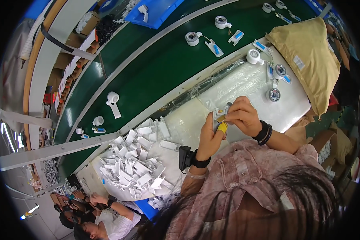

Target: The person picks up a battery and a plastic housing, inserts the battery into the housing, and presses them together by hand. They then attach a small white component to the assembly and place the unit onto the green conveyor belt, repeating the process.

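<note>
Over the near edge of the pale, plastic-covered worktable [236, 88], both hands meet in front of my chest. My left hand [208, 138] is closed around a small white plastic part [219, 111], mostly hidden by fingers. Something yellow [223, 127] shows at the left thumb; whether it is a finger cover or a tool cannot be made out. My right hand [245, 117] pinches at the same part, its fingertips touching a small brownish piece. Past the right hand lie round white mini fan heads [273, 94] wired to white handle pieces with blue cells.
White plastic housings [136, 162] form a heap to the left. Beyond the table runs a green conveyor belt [148, 76] carrying several fan heads [192, 38]. A tan sack [308, 60] covers the table's right end. A blue bin [158, 12] stands at the back; a co-worker [116, 220] sits lower left.
</note>
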A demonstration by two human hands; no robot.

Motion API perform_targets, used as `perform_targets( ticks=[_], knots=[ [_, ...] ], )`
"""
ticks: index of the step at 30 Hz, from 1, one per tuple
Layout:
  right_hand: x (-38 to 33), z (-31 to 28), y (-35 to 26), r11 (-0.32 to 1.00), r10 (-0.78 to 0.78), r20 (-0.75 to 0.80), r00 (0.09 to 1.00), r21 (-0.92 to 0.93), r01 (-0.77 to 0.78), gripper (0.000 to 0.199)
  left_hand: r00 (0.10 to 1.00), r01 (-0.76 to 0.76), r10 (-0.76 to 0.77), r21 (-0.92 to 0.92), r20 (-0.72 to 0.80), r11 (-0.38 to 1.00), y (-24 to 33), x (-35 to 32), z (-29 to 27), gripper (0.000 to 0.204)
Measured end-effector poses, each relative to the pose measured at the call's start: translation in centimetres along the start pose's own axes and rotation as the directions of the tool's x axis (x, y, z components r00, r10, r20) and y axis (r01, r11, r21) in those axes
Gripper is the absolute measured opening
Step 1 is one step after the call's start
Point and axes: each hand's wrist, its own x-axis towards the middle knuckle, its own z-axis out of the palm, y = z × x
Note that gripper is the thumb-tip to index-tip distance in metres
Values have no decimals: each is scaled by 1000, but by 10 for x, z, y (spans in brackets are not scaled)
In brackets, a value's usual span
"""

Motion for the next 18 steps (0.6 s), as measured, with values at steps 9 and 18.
perform_targets(
  ticks=[9, 18],
  knots=[
    [-1, 2, 0, 1000, -15, -14, 1000, 7, 15, 29, 998, -55, 54, -26, -29, 998, -8, -3, 1, 37],
    [-1, 0, -4, 998, -25, -27, 999, -50, 23, 29, 974, -218, 222, 84, -44, 972, -18, -3, 4, 40]
  ],
)
